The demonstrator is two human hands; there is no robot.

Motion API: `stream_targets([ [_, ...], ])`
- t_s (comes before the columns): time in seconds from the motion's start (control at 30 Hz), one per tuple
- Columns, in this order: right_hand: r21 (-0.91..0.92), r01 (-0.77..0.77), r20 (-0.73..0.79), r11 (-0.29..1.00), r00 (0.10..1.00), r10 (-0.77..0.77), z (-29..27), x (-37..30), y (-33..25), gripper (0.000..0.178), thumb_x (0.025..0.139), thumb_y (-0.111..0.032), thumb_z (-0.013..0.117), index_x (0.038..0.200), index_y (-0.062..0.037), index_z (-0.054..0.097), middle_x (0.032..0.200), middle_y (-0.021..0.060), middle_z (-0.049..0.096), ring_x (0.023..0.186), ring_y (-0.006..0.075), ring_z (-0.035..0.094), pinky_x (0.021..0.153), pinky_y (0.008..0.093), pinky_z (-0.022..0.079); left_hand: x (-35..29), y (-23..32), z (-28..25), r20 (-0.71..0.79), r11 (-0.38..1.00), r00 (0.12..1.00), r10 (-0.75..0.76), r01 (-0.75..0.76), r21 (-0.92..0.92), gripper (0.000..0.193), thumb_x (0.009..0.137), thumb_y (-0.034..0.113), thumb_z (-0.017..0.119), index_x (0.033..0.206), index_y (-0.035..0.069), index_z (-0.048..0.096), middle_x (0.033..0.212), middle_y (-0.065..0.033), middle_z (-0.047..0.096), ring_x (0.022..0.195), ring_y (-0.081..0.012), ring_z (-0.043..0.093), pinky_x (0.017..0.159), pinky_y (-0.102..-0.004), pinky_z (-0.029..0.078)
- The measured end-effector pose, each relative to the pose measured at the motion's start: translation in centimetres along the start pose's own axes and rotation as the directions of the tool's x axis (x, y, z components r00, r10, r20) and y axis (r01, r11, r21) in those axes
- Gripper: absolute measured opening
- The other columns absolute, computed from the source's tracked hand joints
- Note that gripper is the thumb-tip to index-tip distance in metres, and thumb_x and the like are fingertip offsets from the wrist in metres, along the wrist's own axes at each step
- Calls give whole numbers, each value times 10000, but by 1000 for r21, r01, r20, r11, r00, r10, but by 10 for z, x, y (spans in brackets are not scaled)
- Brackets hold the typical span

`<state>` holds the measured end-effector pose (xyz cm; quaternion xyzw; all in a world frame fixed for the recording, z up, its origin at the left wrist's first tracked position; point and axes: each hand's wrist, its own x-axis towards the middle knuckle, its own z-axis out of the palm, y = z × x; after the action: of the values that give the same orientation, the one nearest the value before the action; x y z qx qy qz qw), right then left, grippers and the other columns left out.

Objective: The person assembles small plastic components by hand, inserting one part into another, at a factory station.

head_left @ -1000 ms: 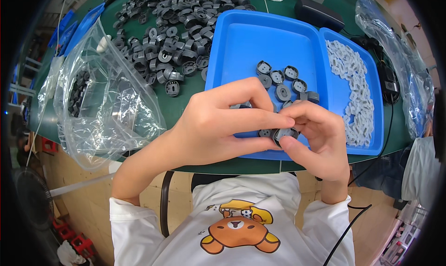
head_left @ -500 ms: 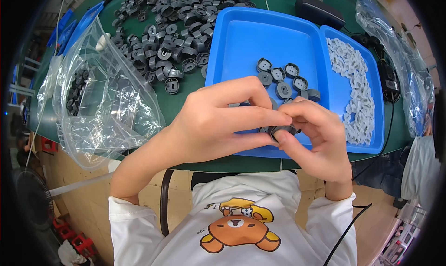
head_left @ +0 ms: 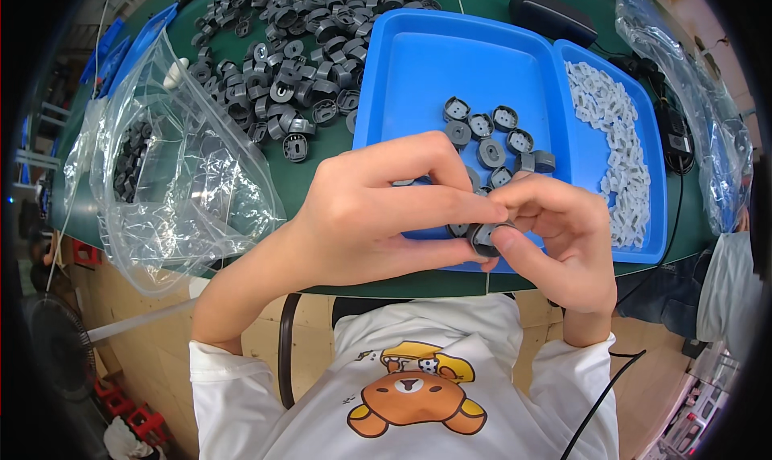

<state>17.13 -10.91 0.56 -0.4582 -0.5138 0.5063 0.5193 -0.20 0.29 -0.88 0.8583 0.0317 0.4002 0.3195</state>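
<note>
My left hand [head_left: 378,211] and my right hand [head_left: 559,243] meet over the near edge of a blue tray [head_left: 418,66], both pinching one small dark grey round plastic part [head_left: 485,236]. The fingers cover most of that part. Just beyond my fingers, several more grey parts [head_left: 490,130] lie inside the tray. A second blue tray [head_left: 647,138] to the right holds a strip of small white pieces [head_left: 615,138].
A big heap of dark grey parts [head_left: 289,50] covers the green table [head_left: 322,162] at the back left. A clear plastic bag [head_left: 173,170] with a few parts stands at the left. A black box [head_left: 551,14] and more clear bags [head_left: 691,82] sit at the back right.
Both hands stay together at the tray's near edge; the fingers have shifted slightly around the grey part, and my right hand has tilted a little.
</note>
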Motion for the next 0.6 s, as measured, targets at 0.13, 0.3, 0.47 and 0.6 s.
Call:
stream_targets([
  [0.13, -44, -4, -40, 999, 999, 2, 6, 0, -2, 186, 808, 80, 573, 994, 81, 582, 854, 84, 606, 744, 110, 603, 644, 239, 542, -1, -1, 0, -11, 1000, 1000, 11, -11, -5, 367, 543, 121, 814, 899, 69, 740, 716, 1, 525, 614, -129, 523, 526, -237, 435],
  [0.3, 49, -128, -30, 991, 991, 129, 5, -1, -7, 193, 805, 86, 576, 998, 84, 582, 863, 92, 608, 751, 124, 610, 652, 254, 562, -1, 1, 0, -1, 999, 1000, -25, 25, -32, 375, 535, 118, 816, 898, 66, 740, 718, 2, 522, 616, -128, 524, 530, -232, 433],
  [0.47, -18, -63, 71, 998, 995, 64, -6, -2, -9, 234, 793, 60, 616, 1025, 72, 590, 869, 75, 627, 775, 111, 619, 646, 253, 550, 1, 2, 0, 30, 998, 999, -14, 16, -54, 391, 523, 117, 817, 904, 71, 742, 721, -1, 527, 623, -128, 531, 532, -229, 436],
  [0.6, -34, -121, 131, 992, 984, 125, -10, 1, -15, 239, 782, 44, 639, 1017, 53, 596, 861, 66, 634, 776, 109, 625, 638, 250, 543, -1, 0, 0, 75, 996, 997, -10, 17, -92, 384, 525, 112, 821, 898, 67, 741, 726, -10, 541, 628, -130, 542, 527, -230, 440],
])
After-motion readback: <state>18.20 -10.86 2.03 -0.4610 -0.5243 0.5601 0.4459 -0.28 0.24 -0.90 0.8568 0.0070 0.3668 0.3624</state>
